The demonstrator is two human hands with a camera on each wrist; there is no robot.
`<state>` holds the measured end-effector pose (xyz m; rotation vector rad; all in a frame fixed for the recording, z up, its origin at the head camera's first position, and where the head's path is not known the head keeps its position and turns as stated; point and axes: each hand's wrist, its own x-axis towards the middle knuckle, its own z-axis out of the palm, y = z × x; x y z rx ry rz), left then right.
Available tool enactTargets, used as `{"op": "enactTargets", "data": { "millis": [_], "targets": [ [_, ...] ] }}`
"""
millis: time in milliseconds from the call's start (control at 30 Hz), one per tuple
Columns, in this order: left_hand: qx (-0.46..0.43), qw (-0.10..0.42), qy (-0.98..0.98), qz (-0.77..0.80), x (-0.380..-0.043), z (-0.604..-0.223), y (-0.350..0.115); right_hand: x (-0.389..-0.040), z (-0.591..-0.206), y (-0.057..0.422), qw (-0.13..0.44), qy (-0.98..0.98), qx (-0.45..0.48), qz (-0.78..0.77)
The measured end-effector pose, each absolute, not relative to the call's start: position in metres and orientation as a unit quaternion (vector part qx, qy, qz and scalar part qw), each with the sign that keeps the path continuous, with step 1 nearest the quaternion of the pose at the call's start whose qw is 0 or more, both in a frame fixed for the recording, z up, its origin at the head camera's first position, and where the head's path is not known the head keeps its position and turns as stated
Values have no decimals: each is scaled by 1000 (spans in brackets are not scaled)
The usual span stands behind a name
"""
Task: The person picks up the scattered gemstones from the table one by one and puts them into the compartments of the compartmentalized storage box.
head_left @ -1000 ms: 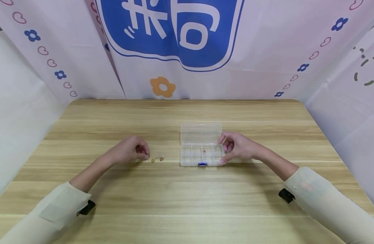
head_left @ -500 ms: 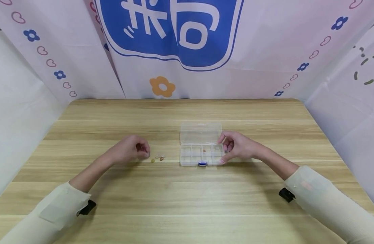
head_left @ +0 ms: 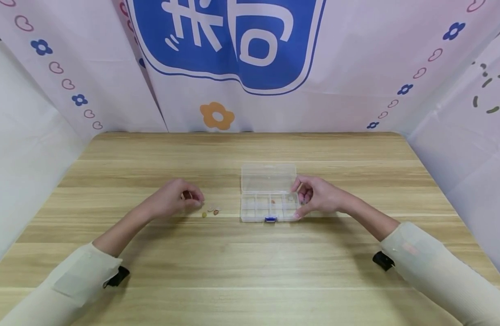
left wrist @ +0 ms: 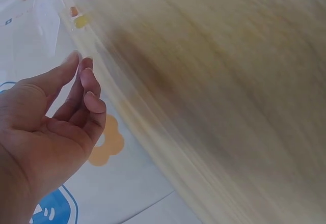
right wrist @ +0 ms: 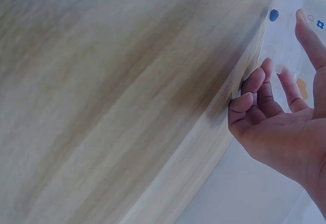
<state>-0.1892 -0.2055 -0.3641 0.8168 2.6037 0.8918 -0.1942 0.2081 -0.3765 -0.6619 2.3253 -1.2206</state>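
Observation:
My left hand [head_left: 174,198] hovers low over the table, thumb and index fingertips pinched together on what looks like a tiny pale piece, mostly hidden. Just right of those fingertips lie a yellow stone [head_left: 204,215], an orange-brown stone [head_left: 216,212] and a small clear bit between them. A clear plastic compartment box [head_left: 248,213] with a blue latch [head_left: 271,219] stands with its lid [head_left: 268,177] laid back. My right hand [head_left: 321,195] grips the box's right end between thumb and index finger. Inside sits a small orange piece [head_left: 273,202]; a dark blue stone [right wrist: 274,15] shows through the box in the right wrist view.
The wooden table [head_left: 250,262] reaches back to a white printed cloth [head_left: 355,68] with a blue panel. White sheets also hang at the left and right sides. Black straps or mounts [head_left: 383,261] hang under the sleeves.
My left hand has risen slightly and shifted a little right, its fingertips pinched. The right hand and the box have stayed in place.

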Motion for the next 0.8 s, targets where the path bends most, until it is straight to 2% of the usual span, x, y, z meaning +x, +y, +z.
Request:
{"op": "enactTargets", "data": {
  "millis": [800],
  "targets": [
    [293,100,900,306,-190,-359,-191,-195,-378,209,215,838,-238,-441]
  ]
}}
